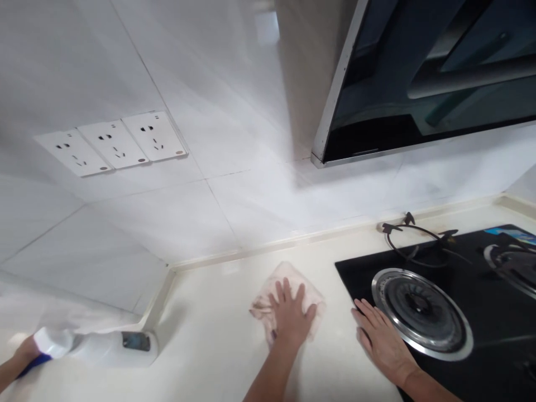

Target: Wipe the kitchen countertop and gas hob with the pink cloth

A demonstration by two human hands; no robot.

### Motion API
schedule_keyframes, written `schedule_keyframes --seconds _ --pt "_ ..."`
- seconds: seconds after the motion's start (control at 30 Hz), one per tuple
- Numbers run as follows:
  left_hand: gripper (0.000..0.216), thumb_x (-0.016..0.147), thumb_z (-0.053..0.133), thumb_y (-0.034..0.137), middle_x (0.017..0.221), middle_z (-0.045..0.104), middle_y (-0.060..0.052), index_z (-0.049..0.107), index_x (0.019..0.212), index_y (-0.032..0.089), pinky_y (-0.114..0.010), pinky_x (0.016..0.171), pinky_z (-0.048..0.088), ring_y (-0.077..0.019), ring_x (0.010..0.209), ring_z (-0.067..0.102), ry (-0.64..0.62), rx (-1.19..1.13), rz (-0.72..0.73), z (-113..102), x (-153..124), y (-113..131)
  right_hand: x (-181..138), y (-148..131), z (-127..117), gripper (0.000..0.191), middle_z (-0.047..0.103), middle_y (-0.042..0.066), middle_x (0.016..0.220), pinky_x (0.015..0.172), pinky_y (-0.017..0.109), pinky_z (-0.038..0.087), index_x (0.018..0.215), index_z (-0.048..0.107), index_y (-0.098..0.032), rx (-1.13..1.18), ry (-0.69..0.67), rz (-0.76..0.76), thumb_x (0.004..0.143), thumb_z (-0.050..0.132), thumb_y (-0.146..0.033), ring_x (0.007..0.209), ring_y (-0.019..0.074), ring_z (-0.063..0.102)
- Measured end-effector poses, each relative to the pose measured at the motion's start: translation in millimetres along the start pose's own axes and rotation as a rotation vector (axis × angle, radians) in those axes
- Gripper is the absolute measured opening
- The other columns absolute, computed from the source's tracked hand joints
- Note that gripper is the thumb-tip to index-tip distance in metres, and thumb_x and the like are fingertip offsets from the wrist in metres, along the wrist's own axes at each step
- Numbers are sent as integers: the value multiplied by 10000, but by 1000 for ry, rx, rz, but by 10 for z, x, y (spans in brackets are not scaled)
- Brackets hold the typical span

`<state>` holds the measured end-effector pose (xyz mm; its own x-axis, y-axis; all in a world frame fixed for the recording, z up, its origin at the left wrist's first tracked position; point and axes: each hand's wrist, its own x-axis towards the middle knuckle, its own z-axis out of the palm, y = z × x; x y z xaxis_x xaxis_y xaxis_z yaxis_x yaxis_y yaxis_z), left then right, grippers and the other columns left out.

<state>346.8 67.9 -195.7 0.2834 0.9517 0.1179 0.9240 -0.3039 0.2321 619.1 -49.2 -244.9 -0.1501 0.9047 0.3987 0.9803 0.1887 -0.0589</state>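
Note:
My left hand (288, 319) lies flat with spread fingers on a crumpled pinkish cloth (288, 276), pressing it onto the cream countertop (218, 335). My right hand (382, 341) rests open, palm down, on the front left edge of the black glass gas hob (494, 312), just left of a round steel burner (421, 310). Neither hand grips anything.
At the far left another person's hand (23, 354) holds a white spray bottle (100, 349) by its head. A loose pan support ring (412, 237) lies behind the hob. White tiled wall with three sockets (113, 144); a range hood (419, 84) hangs upper right.

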Motion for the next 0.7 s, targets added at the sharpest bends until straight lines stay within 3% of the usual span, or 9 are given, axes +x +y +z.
schedule_keyframes --seconds 0.1,0.2,0.3,0.43,0.57,0.7 --pt "744 873 532 781 1725 288 -97 461 1527 435 -773 1206 172 -486 1566 235 5 -71 101 148 139 257 -6 16 -14 451 532 54 1572 1209 442 348 1413 619 -237 25 -26 16 988 489 -318 1493 254 425" --pt "726 860 565 772 1725 296 -47 482 1507 454 -692 1245 180 -432 1573 254 -3 -46 76 81 259 192 -15 31 -19 454 537 48 1569 1199 439 368 1421 613 -240 31 -23 22 992 487 -321 1491 249 431" --pt "648 907 558 682 1716 322 -40 495 1505 441 -654 1252 202 -389 1584 252 -12 48 -45 -146 347 -155 -24 44 -4 463 535 45 1571 1190 440 379 1429 605 -234 28 -6 16 987 492 -316 1490 251 432" --pt "630 946 523 590 1705 326 -131 500 1525 341 -696 1225 215 -430 1581 243 4 141 -264 -529 259 -799 -31 54 32 463 541 49 1565 1185 438 380 1417 612 -219 9 28 -13 975 505 -306 1477 255 449" --pt "663 958 456 634 1706 324 -139 472 1543 322 -659 1217 259 -420 1578 256 1 202 -436 -843 -155 -1374 -36 52 55 454 546 47 1561 1180 445 387 1412 618 -225 6 31 1 987 500 -333 1478 259 448" --pt "654 980 407 607 1714 320 -109 418 1572 330 -589 1225 289 -366 1580 273 -13 339 -550 -974 -776 -1683 -49 57 77 452 552 58 1555 1184 456 390 1407 623 -226 27 21 16 995 483 -348 1479 262 446"
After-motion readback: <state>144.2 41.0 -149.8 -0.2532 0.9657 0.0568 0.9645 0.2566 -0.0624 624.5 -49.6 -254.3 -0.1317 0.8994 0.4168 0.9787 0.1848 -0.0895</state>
